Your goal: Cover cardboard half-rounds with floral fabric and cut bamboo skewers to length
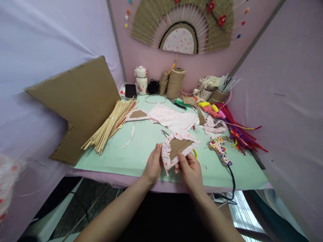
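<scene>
Both of my hands hold a half-round piece of cardboard (179,148) above the front edge of the table, its bare brown side toward me. Pink-and-white printed fabric (166,152) is folded over its border. My left hand (153,164) grips the left edge, fingers mostly behind it. With the thumb on the lower right border, my right hand (189,168) pinches the folded fabric. Scissors (195,153) lie partly hidden behind the piece. A similar fabric-edged half-round (137,115) lies farther back on the left, beside a loose sheet of the printed fabric (171,117).
Bundled bamboo sticks (108,126) and a large cardboard sheet (78,97) stand left. A patterned glue gun (220,150) with a black cord lies right, near coloured pipe cleaners (242,134). Twine spools (176,83), a white bottle (141,80) and pliers (178,103) are at the back.
</scene>
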Demonstrator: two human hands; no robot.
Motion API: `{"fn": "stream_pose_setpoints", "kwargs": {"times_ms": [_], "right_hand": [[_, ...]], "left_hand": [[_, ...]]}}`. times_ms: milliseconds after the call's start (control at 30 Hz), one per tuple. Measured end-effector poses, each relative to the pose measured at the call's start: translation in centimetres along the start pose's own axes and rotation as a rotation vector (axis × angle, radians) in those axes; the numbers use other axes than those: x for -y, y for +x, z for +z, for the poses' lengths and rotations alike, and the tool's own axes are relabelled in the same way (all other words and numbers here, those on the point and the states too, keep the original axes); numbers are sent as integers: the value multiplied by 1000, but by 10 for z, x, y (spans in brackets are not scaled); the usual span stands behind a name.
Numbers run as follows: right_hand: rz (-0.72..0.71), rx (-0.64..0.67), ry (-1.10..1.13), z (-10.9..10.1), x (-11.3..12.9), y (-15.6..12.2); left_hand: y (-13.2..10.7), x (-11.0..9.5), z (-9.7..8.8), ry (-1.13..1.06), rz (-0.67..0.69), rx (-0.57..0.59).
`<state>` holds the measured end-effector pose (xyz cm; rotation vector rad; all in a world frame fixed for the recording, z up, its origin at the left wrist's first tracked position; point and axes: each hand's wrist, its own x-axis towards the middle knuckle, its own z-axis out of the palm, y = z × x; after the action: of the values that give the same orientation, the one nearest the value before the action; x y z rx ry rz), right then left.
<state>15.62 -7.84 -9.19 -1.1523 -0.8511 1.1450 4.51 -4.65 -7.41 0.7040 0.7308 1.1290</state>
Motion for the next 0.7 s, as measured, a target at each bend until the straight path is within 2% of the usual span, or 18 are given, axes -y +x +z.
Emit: {"fn": "stream_pose_setpoints", "kwargs": {"times_ms": [100, 300, 467, 633, 700], "right_hand": [[3, 26, -62, 2, 1, 0], [10, 40, -91, 3, -1, 0], [13, 34, -102, 3, 1, -2], [10, 44, -114, 7, 3, -5], [4, 33, -112, 7, 2, -5]], "left_hand": [[0, 1, 5, -113, -55, 33], [0, -2, 4, -80, -52, 12], [2, -1, 0, -136, -80, 20], [4, 6, -7, 6, 5, -62], [5, 6, -8, 25, 2, -59]]}}
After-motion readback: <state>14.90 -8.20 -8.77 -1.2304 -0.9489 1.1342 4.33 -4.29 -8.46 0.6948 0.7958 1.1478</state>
